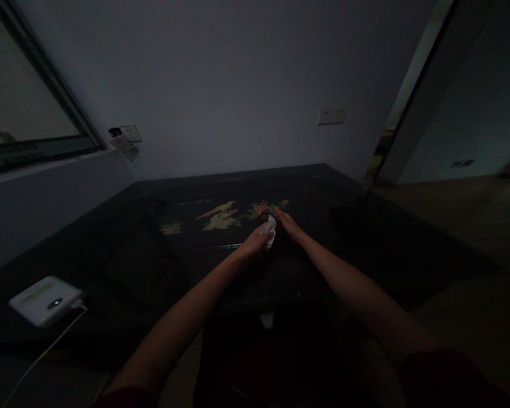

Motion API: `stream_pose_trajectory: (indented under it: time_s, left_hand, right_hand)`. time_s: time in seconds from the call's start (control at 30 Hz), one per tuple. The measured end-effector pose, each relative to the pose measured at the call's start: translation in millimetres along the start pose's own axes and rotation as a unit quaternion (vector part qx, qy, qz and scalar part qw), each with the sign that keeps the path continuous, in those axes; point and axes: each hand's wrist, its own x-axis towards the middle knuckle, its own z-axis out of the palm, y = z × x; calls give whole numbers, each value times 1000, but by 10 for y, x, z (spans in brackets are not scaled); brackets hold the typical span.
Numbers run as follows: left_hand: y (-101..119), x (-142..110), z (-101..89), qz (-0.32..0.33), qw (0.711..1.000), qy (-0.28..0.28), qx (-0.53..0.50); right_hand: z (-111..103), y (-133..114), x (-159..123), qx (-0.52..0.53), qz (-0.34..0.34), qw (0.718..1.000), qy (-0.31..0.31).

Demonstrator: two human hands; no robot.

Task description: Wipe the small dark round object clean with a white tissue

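Both hands meet over a dark tabletop [238, 272] with a painted bird and flowers. In my left hand [255, 240] is a crumpled white tissue [269, 228], pinched between the fingers and pressed toward a small dark round object with a shiny rim [264, 216]. My right hand [288, 223] is closed against the right side of that round object, fingers pointing forward. The dim light hides what kind of object it is, and the hands cover part of it.
A white box-shaped device [46, 300] with a cable plugged in lies at the table's left. Behind the table rises a pale wall [229, 85] with a double socket [331, 116]. Another socket with a plugged-in adapter [121, 141] sits near the window at left.
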Motion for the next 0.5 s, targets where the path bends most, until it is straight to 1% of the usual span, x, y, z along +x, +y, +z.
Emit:
stream_pose_trajectory:
  time_s: [0.07,0.13,0.2,0.33,0.43,0.5]
  left_hand:
    - [14,-2,-22,59,993,-3,107]
    - [34,-10,-45,120,970,-14,211]
    - [64,-26,-67,151,947,-24,283]
    - [164,-85,-111,143,907,-41,394]
    - [249,-139,-138,121,863,-47,489]
    - [289,-161,-155,119,833,-47,539]
  right_hand:
    - [5,-5,2,5,-3,1000,-3]
    - [11,-11,2,9,-5,1000,-7]
    - [21,-20,1,11,0,1000,-3]
    - [40,-41,8,5,11,1000,3]
    - [32,-38,22,-4,32,999,7]
    - [14,-30,29,-13,46,999,7]
